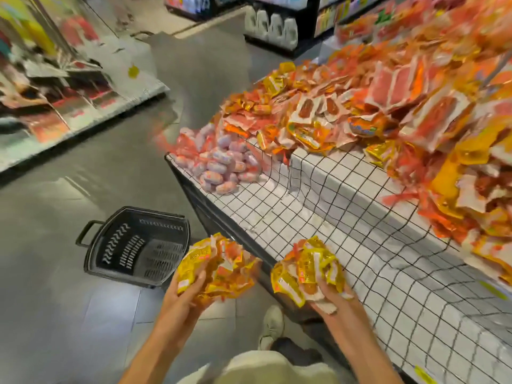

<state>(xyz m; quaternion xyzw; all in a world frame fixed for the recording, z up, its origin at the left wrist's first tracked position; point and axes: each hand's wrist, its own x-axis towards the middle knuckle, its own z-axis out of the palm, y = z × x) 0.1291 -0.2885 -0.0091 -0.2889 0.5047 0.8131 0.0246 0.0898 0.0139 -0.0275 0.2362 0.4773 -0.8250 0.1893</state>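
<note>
The left hand [182, 297] grips the first bunch of yellow packs [219, 264]. Its fingers are curled tight round them. This bunch is up in the air, just to the right of the black basket [138, 245] and close to its rim.

The right hand [332, 297] grips the second bunch of yellow packs [307, 270]. Its fingers are wrapped round the packs from below. This bunch is farther right of the basket, well apart from it, over the edge of the wire table [360, 217].

The basket sits on the grey floor [55, 217], open side up. Its handle sticks out on the side away from both hands.

The wire table stands right of the basket and is taller than it. A big heap of orange packs [388, 106] lies on the table, far beyond the basket and to its right. A small heap of pink packs [221, 164] lies at the table corner, just beyond the basket. A white shoe [273, 325] is on the floor, right of the basket and nearer the person. The shelves [55, 106] beyond the basket are too blurry to read
</note>
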